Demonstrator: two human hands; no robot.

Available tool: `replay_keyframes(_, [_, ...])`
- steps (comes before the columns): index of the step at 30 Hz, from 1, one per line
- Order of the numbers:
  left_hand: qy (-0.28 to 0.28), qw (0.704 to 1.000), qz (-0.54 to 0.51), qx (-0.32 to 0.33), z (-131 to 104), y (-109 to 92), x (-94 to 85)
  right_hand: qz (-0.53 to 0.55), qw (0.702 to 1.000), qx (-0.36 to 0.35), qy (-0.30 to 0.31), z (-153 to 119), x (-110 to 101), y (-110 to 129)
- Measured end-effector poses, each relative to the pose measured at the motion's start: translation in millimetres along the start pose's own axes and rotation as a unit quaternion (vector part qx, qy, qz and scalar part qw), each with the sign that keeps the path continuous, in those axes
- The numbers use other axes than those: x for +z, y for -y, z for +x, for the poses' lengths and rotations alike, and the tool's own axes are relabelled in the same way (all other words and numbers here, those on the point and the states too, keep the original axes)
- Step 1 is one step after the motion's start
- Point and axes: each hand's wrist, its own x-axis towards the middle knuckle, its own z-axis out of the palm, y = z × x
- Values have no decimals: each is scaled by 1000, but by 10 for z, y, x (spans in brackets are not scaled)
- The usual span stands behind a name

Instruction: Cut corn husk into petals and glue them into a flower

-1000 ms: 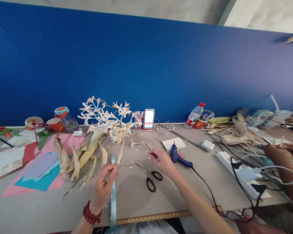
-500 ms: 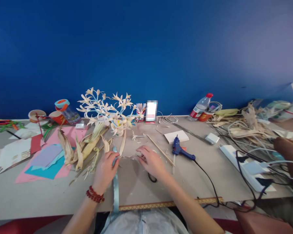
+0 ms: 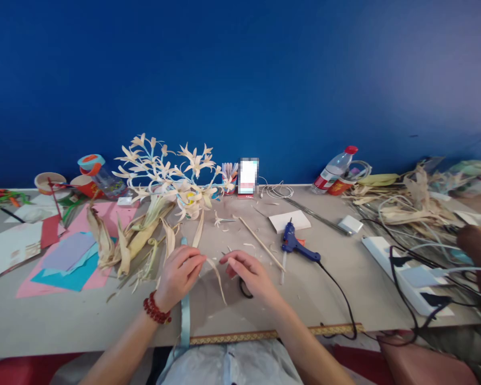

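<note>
My left hand [image 3: 182, 272] pinches a narrow strip of dried corn husk [image 3: 217, 278], whose loose end curves down to the right. Opposite it, my right hand [image 3: 246, 270] has its fingers curled. A black scissor handle [image 3: 245, 289] shows beneath that palm, and a thin tip shows by the fingertips; the scissors appear to be in that hand, though most of them are hidden. A light blue ribbon [image 3: 185, 315] runs below my left wrist to the table's edge. Another pale husk piece [image 3: 199, 230] lies just beyond my left fingers.
Pale husk flowers on blue stems [image 3: 176, 176] stand at the back. Husks [image 3: 144, 240] and coloured paper [image 3: 64, 267] lie left. Rightward are a wooden stick [image 3: 262, 243], blue glue gun [image 3: 299, 246], power strip [image 3: 401, 275] and another person's hand [image 3: 471, 243].
The husk strip stretched between both hands half a second ago; now its right end hangs free from my left hand. My right hand has come slightly nearer to me.
</note>
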Motion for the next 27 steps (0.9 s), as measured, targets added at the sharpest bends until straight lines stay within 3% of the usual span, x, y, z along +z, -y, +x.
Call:
replay_keyframes(3, [-32, 998, -23, 46, 9, -45, -6, 145, 986, 53, 60, -72, 146, 25])
replay_keyframes(6, [-45, 997, -39, 52, -6, -66, 2, 194, 978, 68, 44, -140, 223, 28])
replay_keyframes(9, [-49, 996, -76, 17, -1, -114, 3, 174, 982, 61, 35, -175, 208, 29])
replay_keyframes(11, [-37, 987, -149, -49, 36, -166, 2, 172, 982, 69, 44, -183, 169, 33])
replay_keyframes(13, [-1, 944, -289, -156, 94, -216, 4, 190, 977, 82, 52, -186, 118, 37])
replay_keyframes(16, [98, 790, -522, -304, 183, -261, 14, 228, 967, 108, 48, -188, 28, 38])
replay_keyframes(18, [149, 718, -585, -347, 217, -278, 11, 250, 958, 132, 57, -181, -29, 36])
replay_keyframes(23, [226, 677, -598, -364, 234, -343, -61, 309, 934, 158, 80, -128, -66, 0])
replay_keyframes(27, [219, 637, -617, -407, 254, -413, -96, 308, 935, 159, 72, -82, -8, -51])
